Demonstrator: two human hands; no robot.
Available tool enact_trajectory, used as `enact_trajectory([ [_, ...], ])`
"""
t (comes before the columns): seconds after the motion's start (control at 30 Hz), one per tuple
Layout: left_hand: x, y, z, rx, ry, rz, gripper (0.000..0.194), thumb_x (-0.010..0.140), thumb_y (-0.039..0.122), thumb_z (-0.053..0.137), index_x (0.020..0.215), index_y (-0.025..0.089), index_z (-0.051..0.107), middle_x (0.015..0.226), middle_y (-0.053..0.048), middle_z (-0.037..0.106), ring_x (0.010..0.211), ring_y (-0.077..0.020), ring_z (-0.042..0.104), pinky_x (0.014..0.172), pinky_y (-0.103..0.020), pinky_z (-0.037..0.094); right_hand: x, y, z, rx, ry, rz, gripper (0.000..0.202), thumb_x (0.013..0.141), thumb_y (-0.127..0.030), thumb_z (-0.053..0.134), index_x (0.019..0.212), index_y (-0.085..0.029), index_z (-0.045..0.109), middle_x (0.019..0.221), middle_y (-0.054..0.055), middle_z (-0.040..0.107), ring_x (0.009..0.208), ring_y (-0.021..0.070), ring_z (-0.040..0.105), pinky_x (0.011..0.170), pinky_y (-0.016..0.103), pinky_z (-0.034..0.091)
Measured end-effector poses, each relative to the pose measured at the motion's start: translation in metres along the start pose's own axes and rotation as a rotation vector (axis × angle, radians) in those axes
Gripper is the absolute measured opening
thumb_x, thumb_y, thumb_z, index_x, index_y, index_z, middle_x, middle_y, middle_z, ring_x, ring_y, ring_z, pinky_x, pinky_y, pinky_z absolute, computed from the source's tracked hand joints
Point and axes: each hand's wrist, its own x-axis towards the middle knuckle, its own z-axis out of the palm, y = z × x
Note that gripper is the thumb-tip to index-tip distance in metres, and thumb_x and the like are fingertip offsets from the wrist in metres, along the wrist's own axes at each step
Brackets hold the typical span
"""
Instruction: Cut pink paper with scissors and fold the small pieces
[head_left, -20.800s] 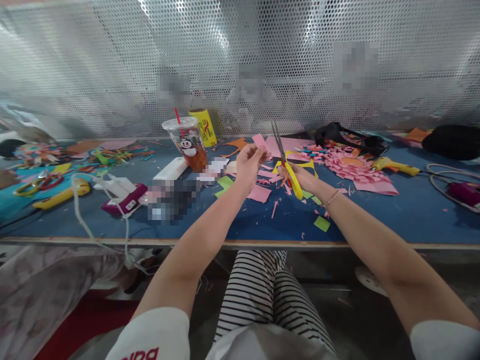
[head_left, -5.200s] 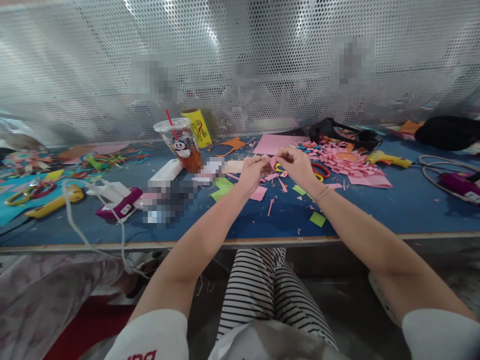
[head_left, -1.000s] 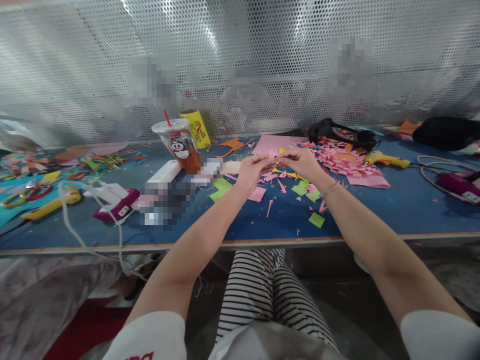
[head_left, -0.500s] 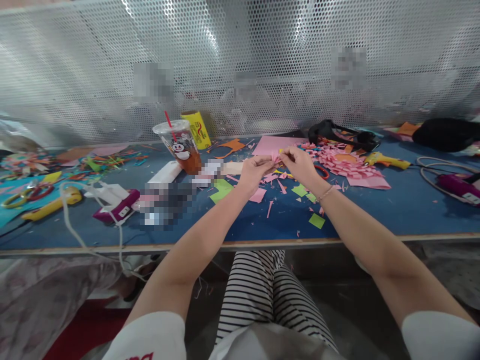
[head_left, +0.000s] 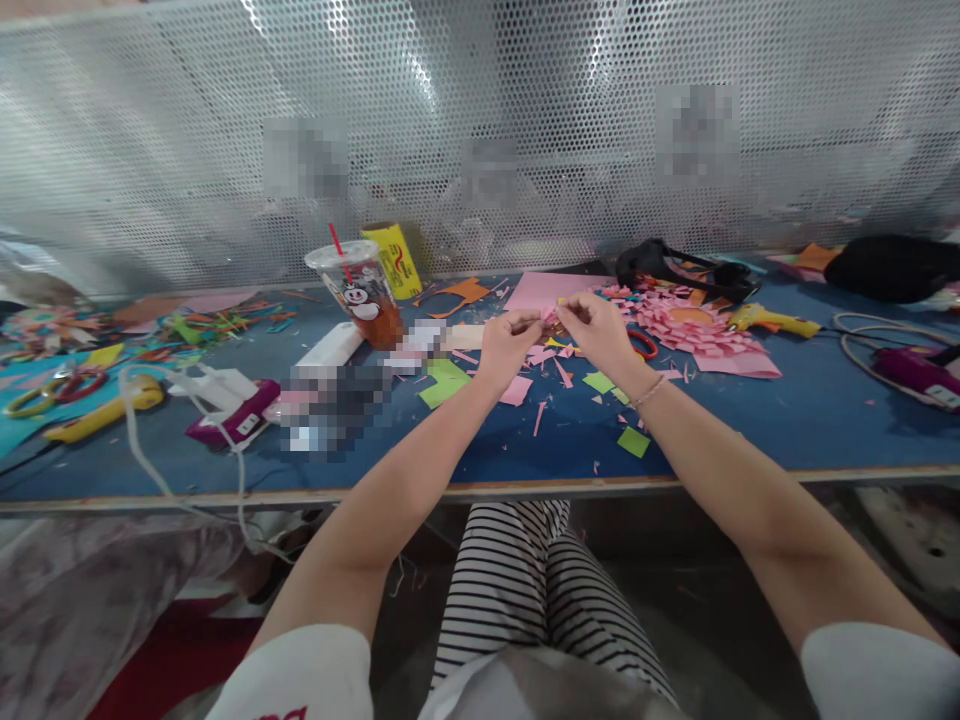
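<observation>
A small piece of pink paper [head_left: 550, 314] is pinched between my two hands above the middle of the blue table. My left hand [head_left: 511, 342] has its fingertips closed on the paper from the left. From the right, my right hand [head_left: 594, 325] pinches it with thumb and forefinger; its other fingers are curled. Just behind lies a pink sheet [head_left: 555, 288]. Beneath and around the hands are pink paper scraps [head_left: 517, 390] and green paper pieces [head_left: 444, 382]. To the right sits a layered pink paper flower [head_left: 694, 320], and red-handled scissors [head_left: 643, 345] lie partly hidden by my right hand.
On the left stand a drink cup [head_left: 360, 295] with a red straw and a yellow tube [head_left: 397, 262]. A yellow glue gun [head_left: 776, 320] and black goggles or strap [head_left: 679, 268] lie right. Purple power blocks [head_left: 240, 415] trail cords. A perforated metal screen [head_left: 480, 110] closes the back.
My hands stay at nearly the same spot on the pink paper, with slight finger shifts. Objects on the table have not moved.
</observation>
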Motion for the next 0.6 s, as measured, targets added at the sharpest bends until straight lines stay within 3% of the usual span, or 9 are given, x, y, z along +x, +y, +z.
enact_trajectory([
  [0.2,0.0015,-0.0023,-0.0014,0.005,0.002,-0.004,0.015,0.066,0.022,0.063,0.08,0.015,0.065,0.071,-0.002,0.068,0.066,-0.0137,0.065,0.075,-0.033,0.054,0.0024,0.0095,0.0033,0.173,-0.115,0.035,0.016,0.068,-0.03,0.063,0.076,-0.016,0.06,0.074,0.004,0.065,0.069,0.0157,0.062,0.068,0.031,0.051],
  [0.6,0.0001,-0.0011,-0.0022,0.134,-0.058,0.079,0.017,0.068,0.025,0.062,0.082,0.015,0.066,0.074,-0.003,0.068,0.069,-0.0142,0.065,0.073,-0.031,0.053,0.004,0.0075,0.0044,0.267,-0.082,0.214,0.017,0.062,-0.03,0.067,0.069,-0.015,0.061,0.066,0.004,0.065,0.06,0.015,0.061,0.058,0.029,0.051],
])
